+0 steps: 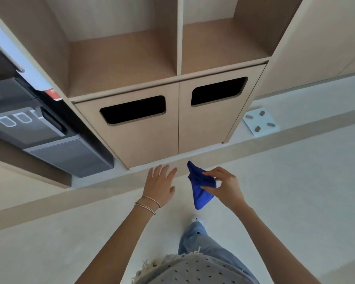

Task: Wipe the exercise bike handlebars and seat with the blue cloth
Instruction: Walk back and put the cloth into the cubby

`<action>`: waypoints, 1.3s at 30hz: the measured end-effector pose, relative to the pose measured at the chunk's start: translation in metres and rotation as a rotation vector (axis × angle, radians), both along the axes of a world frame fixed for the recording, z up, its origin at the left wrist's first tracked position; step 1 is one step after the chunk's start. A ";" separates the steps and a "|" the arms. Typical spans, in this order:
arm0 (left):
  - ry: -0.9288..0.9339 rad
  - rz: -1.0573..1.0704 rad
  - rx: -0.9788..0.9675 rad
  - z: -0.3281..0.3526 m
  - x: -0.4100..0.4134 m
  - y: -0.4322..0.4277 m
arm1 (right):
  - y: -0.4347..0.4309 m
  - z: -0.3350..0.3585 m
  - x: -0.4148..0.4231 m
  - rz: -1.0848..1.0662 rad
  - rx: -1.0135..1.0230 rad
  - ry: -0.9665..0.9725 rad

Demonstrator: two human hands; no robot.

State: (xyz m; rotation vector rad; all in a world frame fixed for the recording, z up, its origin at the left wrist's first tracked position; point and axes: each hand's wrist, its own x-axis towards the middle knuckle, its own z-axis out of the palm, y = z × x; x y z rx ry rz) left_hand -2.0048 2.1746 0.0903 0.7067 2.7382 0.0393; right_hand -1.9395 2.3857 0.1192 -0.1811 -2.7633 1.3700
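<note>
Fringed grey top and jeans sit lowest in view. Just in front of the cabinet, the right hand pinches a bunched blue cloth between thumb and fingers, the cloth hanging down. Beside it the left hand is held out toward the cabinet's base, fingers spread, holding nothing. A white scale lies right of the cabinet

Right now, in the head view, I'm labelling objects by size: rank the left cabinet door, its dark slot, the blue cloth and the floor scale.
1. left cabinet door
2. dark slot
3. blue cloth and floor scale look about alike; the cloth is nearer the camera, so unranked.
</note>
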 end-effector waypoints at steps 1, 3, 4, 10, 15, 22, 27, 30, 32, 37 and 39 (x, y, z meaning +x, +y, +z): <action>0.011 -0.006 0.001 0.002 -0.012 0.010 | 0.011 0.002 -0.012 0.000 0.000 0.005; 0.038 -0.024 0.019 0.005 -0.032 0.031 | 0.030 0.005 -0.033 0.000 0.011 0.008; 0.048 -0.034 0.031 0.006 -0.041 0.041 | 0.038 0.006 -0.042 -0.005 0.017 0.006; 0.060 -0.026 0.060 0.009 -0.086 0.073 | 0.067 0.007 -0.086 -0.026 0.000 -0.011; 0.045 -0.003 0.052 0.008 -0.126 0.073 | 0.072 0.011 -0.131 0.019 0.031 0.008; 0.101 0.049 0.070 0.017 -0.182 0.054 | 0.051 0.020 -0.202 0.133 0.069 0.041; 0.141 0.103 0.087 0.025 -0.221 0.030 | 0.029 0.026 -0.257 0.190 0.056 0.074; 0.172 0.112 0.095 0.024 -0.242 0.013 | 0.014 0.027 -0.286 0.200 0.075 0.103; 0.172 0.132 0.092 0.023 -0.253 0.004 | 0.005 0.027 -0.303 0.178 0.069 0.120; 0.167 0.207 0.106 0.022 -0.272 -0.007 | -0.009 0.032 -0.340 0.210 0.031 0.113; 0.182 0.237 0.115 0.025 -0.285 -0.010 | -0.015 0.036 -0.357 0.240 0.026 0.134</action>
